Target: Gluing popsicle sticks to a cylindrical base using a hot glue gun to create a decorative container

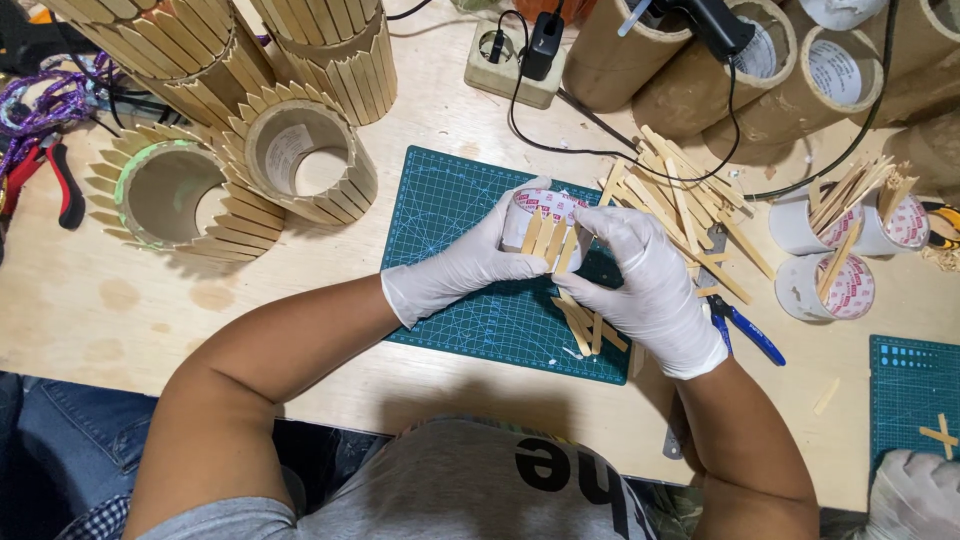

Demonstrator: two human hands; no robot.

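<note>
Both my hands wear white gloves and meet over a green cutting mat (450, 210). My left hand (465, 265) grips a short white tape roll (545, 205) lying on its side, with wooden sticks (550, 240) stuck along its outer wall. My right hand (645, 275) pinches one of those sticks against the roll from the right. A few loose sticks (585, 325) lie on the mat just under my right hand.
Stick-covered cardboard tubes (300, 150) stand at the left, plain tubes (780, 70) at the back right. A pile of sticks (680, 190), tape rolls holding sticks (835, 285), blue-handled pliers (745, 330), red-handled pliers (60, 180), a power strip (510, 60). Another person's gloved hand (915, 490) rests at a second mat (905, 385).
</note>
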